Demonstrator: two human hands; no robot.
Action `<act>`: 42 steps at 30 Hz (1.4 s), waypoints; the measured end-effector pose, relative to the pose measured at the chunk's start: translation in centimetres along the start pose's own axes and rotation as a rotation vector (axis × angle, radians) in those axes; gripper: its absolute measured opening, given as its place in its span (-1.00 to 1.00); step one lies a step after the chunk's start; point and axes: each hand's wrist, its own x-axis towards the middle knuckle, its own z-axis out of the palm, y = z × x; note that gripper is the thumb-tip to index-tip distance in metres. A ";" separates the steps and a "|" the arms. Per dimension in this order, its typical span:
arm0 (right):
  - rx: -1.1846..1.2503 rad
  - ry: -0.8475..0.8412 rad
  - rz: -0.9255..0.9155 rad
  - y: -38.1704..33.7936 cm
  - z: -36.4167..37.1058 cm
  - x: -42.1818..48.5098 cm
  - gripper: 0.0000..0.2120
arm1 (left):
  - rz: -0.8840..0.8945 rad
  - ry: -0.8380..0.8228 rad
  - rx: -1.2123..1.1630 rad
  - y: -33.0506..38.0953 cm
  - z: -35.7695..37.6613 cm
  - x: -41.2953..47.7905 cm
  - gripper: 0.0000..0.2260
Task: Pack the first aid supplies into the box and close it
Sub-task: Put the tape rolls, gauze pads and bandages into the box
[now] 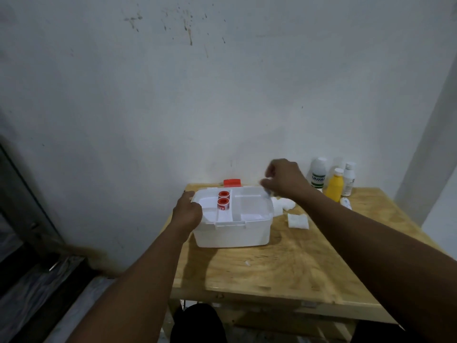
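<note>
A white plastic first aid box [232, 232] stands open on the wooden table [284, 263], with a compartment tray on top. Two red-cored tape rolls [223, 200] sit in the tray's middle compartment. A red latch or lid part [232, 182] shows behind the box. My left hand [187, 210] grips the box's left rim. My right hand [284, 179] hovers over the box's far right corner, fingers pinched on a small pale item that is too blurred to name. White gauze pads [298, 221] and cotton [284, 203] lie right of the box.
Several bottles stand at the table's back right against the wall: a white one with a green label [317, 175], a yellow one [335, 184] and a white one [348, 179]. A small white item [345, 203] lies in front of them. A dark window frame is at the left.
</note>
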 end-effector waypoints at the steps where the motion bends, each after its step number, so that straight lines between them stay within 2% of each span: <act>1: 0.105 -0.009 -0.041 -1.8 0.4 -0.2 -0.86 | -0.006 -0.004 -0.014 -0.1 0.0 0.0 -0.54; 3: 0.204 -0.071 -0.106 -4.6 1.9 -0.9 -0.85 | -0.014 -0.001 -0.043 -0.1 0.1 0.0 -0.54; 6: 0.115 -0.138 -0.177 -6.0 4.8 -1.8 -0.81 | -0.015 0.002 -0.077 0.3 0.6 -0.4 -0.54; 11: 0.009 -0.109 -0.216 -4.8 7.6 -2.5 -0.78 | -0.011 -0.013 -0.102 -0.2 1.4 -0.1 -0.55; 19: -0.052 -0.165 -0.327 -4.5 8.1 -2.7 -0.81 | -0.001 0.032 -0.062 -0.3 0.8 -0.1 -0.53; 26: -0.061 -0.134 -0.356 -4.3 8.5 -3.0 -0.80 | 0.018 0.037 -0.026 -0.4 0.8 -0.1 -0.56; 30: 0.010 -0.110 -0.409 -3.3 6.6 -3.1 -0.82 | 0.039 0.009 0.061 0.0 0.4 0.1 -0.58; 32: 0.046 -0.033 -0.370 -2.0 5.0 -2.3 -0.86 | 0.087 0.014 0.149 0.5 0.1 0.3 -0.60; 36: 0.025 0.064 -0.182 1.9 1.0 0.4 -0.85 | 0.326 0.074 0.369 2.6 0.2 0.8 -0.65; 42: -0.177 -0.022 0.077 9.7 -1.9 3.5 -0.80 | 0.608 -0.175 0.524 9.5 5.0 1.2 -0.73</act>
